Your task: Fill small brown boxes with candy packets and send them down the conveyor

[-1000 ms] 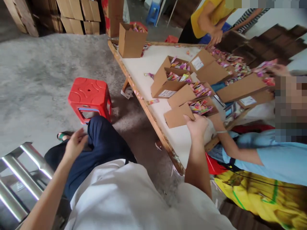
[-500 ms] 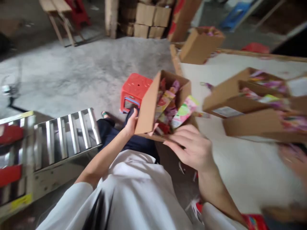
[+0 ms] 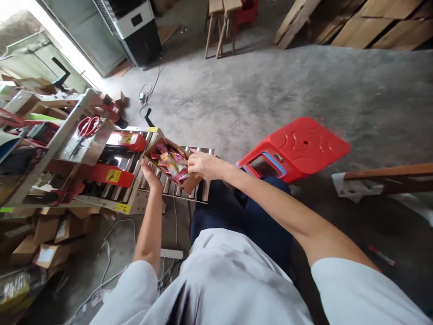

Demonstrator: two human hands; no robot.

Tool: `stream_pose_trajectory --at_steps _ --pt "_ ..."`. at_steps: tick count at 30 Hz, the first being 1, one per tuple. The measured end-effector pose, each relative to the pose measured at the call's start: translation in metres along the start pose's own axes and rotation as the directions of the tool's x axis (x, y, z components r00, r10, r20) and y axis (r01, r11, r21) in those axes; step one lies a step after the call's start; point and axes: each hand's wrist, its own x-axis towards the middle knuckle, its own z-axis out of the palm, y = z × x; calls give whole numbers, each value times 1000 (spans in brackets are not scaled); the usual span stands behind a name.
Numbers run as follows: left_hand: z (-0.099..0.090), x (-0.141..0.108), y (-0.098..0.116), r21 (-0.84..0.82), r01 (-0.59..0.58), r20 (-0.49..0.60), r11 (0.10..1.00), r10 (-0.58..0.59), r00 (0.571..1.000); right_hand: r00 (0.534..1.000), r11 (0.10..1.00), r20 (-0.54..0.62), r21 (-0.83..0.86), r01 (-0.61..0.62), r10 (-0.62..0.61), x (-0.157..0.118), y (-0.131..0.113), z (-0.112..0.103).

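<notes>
An open cardboard box [image 3: 193,184] full of small colourful packets [image 3: 172,163] is between my hands, over the end of the roller conveyor [image 3: 168,186]. My left hand [image 3: 150,174] holds the box's left end, palm against the cardboard. On the opposite end, my right hand [image 3: 205,165] grips the wall near the rim, its fingertips bent over beside the packets. The box sits at a slant; I cannot tell whether its bottom touches the rollers.
A taping machine with red parts [image 3: 120,176] stands left on the conveyor, with red-handled scissors [image 3: 88,127] above it. A red stool [image 3: 306,140] is at right. Cartons [image 3: 50,250] are piled lower left. Cables [image 3: 108,257] and a power strip [image 3: 172,254] lie on the floor.
The view has swung left from the white table to the conveyor. My hands have carried the box over the rollers, and my right hand has shifted to its right end.
</notes>
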Motion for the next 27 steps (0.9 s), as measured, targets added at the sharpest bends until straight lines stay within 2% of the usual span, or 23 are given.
stream_pose_trajectory --at_steps 2,4,5,7,9,10,11,14,16,17,19,21,22,24,26,27 --pt "-17 20 1 -10 -51 -122 999 49 991 983 998 -170 5 -62 62 7 -11 -3" --pt "-25 34 4 -31 -97 -101 995 94 990 945 986 -281 59 -154 164 19 -27 -2" --pt "-27 38 5 -44 -113 -64 993 110 992 938 977 -273 90 -195 212 27 -34 1" --pt "-27 41 8 -62 -135 -14 989 134 991 938 938 -100 142 -318 333 49 -41 12" --pt "-29 40 12 -49 -147 28 988 148 989 879 870 144 141 -473 455 69 -40 25" --pt "-31 40 14 -31 -145 65 989 147 987 844 843 213 125 -523 492 77 -38 32" --pt "-33 41 16 -2 -135 124 991 134 983 831 833 219 113 -542 511 83 -34 39" --pt "-36 52 24 147 -122 366 982 60 929 870 866 8 91 -491 493 88 -23 57" --pt "-31 62 27 278 -183 469 943 33 883 870 874 -83 81 -480 485 89 -18 65" --pt "-25 65 27 345 -224 480 911 34 877 871 875 -93 79 -477 483 88 -15 68" --pt "-11 67 25 478 -294 424 828 76 902 883 889 -110 103 -446 456 86 -13 68" --pt "4 62 22 584 -334 323 739 166 932 892 912 -201 164 -376 404 76 -13 62" --pt "11 58 20 619 -349 284 704 214 935 882 921 -276 198 -336 381 68 -15 57" --pt "22 50 16 656 -374 247 656 281 927 811 916 -431 249 -315 396 49 -21 47" --pt "29 48 14 680 -380 248 627 291 924 692 865 -519 285 -413 501 31 -32 44" --pt "32 49 15 695 -372 249 616 280 927 655 834 -518 297 -465 550 23 -37 46"
